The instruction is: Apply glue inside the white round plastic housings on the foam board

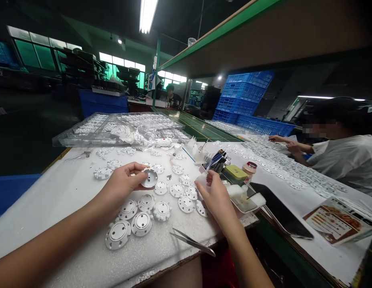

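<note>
Between the thumb and fingers of my left hand is a small round metal disc, its hollow grey side facing me. My right hand is closed near a white tray of sponges, with its fingertips on a white, soft-looking piece. Several white round parts with toothed rims lie on the foam-covered table below and between my hands. Metal tweezers rest at the front edge of the foam.
Beside my right hand are a sponge tray, a green-lidded box, a jar, and a phone. Clear trays of parts stand behind. A person works at the right. A shelf hangs overhead.
</note>
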### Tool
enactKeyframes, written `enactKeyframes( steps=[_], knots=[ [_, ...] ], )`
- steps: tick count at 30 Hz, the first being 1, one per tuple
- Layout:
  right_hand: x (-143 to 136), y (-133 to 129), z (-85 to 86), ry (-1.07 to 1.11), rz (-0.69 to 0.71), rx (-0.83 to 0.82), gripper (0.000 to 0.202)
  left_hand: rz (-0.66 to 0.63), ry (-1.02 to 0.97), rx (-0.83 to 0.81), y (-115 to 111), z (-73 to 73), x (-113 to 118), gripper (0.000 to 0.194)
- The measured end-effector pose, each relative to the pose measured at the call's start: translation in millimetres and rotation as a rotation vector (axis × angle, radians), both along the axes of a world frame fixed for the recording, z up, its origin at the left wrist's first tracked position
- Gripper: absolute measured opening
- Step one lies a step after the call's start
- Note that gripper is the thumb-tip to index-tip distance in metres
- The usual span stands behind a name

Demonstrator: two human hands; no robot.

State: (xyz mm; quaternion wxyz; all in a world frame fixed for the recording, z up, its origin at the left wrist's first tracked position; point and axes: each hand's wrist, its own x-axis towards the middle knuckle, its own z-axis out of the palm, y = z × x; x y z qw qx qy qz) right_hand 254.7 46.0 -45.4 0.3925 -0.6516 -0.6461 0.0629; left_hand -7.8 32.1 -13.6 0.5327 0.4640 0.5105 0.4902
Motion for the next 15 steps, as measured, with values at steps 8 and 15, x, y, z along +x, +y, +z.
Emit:
enactKeyframes(
  steps=[8, 15],
  knots=[
    [-1, 7, 26.0, 0.115, 0.12, 0.069, 0.035, -0.026, -0.067, 0.018, 0, 0.5, 0, 0.019],
    [-64, 18, 63.0, 0.544, 0.594, 0.187, 0.042, -0.058, -0.112, -0.025, 5, -7.2, -1, 0.017]
  ],
)
